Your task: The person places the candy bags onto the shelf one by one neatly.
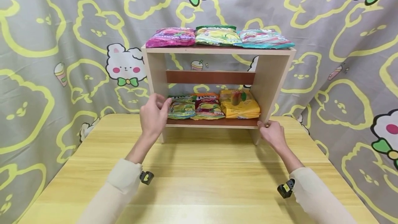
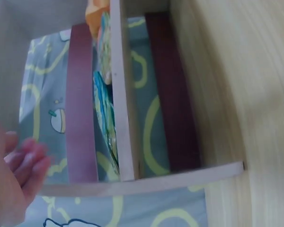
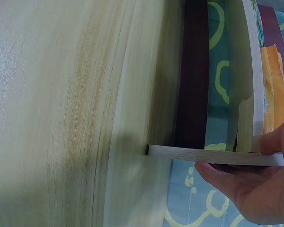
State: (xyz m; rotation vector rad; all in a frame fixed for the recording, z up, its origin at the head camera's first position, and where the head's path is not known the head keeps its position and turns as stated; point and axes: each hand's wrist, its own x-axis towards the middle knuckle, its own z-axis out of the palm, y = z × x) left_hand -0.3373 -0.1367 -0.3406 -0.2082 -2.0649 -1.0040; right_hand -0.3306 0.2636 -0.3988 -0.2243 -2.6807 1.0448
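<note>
A small wooden shelf rack [image 1: 270, 75] stands on the table. My right hand [image 1: 272, 133] holds its right side panel near the lower shelf. In the right wrist view the thumb lies inside the panel and the fingers outside. My left hand [image 1: 153, 116] is by the left side panel, fingers loosely bent and holding nothing; the left wrist view shows it [image 2: 14, 175] blurred, and whether it touches the panel I cannot tell. On the lower shelf lie a green candy bag [image 1: 181, 108], a red-and-orange candy bag [image 1: 207, 107] and a yellow candy bag [image 1: 240, 108].
Across the rack's top lie a pink candy bag [image 1: 172, 37], a green-and-yellow candy bag [image 1: 217, 35] and a turquoise candy bag [image 1: 264, 39]. A grey patterned curtain [image 1: 102, 20] hangs behind and at both sides. The wood-grain table [image 1: 211, 175] extends toward me.
</note>
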